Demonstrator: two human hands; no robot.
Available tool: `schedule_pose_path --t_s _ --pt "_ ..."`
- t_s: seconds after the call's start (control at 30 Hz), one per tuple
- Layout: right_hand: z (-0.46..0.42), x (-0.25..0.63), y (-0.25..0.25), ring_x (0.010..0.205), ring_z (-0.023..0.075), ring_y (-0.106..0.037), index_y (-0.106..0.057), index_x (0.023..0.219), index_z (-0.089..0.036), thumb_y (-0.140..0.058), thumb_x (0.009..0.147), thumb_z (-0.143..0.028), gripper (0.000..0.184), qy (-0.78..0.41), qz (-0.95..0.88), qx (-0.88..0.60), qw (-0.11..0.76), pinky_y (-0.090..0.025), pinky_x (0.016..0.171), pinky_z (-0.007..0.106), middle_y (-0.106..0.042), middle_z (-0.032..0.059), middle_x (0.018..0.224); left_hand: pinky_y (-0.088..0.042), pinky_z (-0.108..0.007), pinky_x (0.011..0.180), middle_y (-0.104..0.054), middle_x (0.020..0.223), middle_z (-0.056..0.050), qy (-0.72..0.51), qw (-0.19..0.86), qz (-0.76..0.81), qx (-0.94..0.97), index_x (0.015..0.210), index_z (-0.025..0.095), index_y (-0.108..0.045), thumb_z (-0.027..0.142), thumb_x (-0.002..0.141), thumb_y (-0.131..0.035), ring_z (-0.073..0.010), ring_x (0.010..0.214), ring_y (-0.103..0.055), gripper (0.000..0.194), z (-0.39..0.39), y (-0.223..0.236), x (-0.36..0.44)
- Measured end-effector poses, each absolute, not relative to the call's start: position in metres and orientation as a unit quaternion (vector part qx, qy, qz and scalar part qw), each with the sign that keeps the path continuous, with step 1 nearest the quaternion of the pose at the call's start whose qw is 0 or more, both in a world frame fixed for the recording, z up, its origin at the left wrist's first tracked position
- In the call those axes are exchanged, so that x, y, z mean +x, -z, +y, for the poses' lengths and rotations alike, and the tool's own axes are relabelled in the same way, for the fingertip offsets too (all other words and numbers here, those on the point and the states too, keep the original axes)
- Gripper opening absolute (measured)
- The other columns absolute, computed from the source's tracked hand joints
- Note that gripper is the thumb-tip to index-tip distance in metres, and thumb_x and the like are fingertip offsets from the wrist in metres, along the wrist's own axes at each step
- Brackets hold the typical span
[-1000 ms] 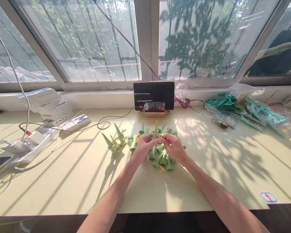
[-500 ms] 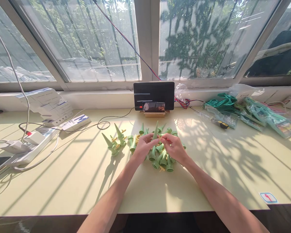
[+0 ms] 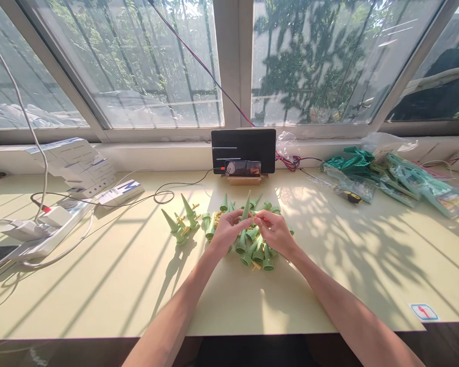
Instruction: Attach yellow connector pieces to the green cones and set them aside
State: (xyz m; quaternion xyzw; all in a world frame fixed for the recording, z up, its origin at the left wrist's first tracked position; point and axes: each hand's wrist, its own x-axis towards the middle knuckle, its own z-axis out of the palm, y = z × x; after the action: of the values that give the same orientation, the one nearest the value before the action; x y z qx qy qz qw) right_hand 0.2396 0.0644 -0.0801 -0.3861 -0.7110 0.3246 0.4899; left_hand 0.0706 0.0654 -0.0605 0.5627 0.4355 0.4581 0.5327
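Note:
My left hand [image 3: 228, 230] is closed around a green plant watering spike [image 3: 247, 205], whose pointed tip stands upward. My right hand [image 3: 274, 232] pinches a small yellow valve [image 3: 253, 217] against the side of that spike; fingers partly hide where the two meet. Beneath and around both hands lies a heap of loose green spikes [image 3: 257, 253], many with their round open ends facing me. Small yellow valves [image 3: 256, 265] lie among them. Left of the heap, several spikes [image 3: 190, 213] stand upright on their wide ends with yellow valves fitted in their sides.
Behind the heap a black tablet [image 3: 245, 142] and a phone [image 3: 243, 168] lean on a stand. White boxes [image 3: 120, 192] and a power strip [image 3: 63, 229] with cables are at left. Green plastic bags [image 3: 352, 163] and a black-and-yellow tool [image 3: 352, 197] lie at right.
Almost nothing differs. Both hands keep their place at the spike, with only a slight shift of the right fingertips around the yellow valve.

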Motion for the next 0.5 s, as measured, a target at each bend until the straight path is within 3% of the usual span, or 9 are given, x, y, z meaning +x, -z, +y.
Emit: schedule_pose_path --t_s 0.5 --pt "0.0659 0.2396 0.0806 0.054 0.0099 -0.037 -0.056 0.077 -0.018 -0.049 0.095 -0.041 0.03 -0.317 -0.715 -0.39 0.485 -0.029 0.05 0.024 -0.045 -0.0025 0.062 -0.022 -0.022 0.047 -0.055 0.066 0.001 -0.452 0.524 0.443 0.57 0.093 0.02 -0.073 0.047 0.073 -0.075 -0.0086 0.056 -0.04 0.033 0.0652 0.0605 0.07"
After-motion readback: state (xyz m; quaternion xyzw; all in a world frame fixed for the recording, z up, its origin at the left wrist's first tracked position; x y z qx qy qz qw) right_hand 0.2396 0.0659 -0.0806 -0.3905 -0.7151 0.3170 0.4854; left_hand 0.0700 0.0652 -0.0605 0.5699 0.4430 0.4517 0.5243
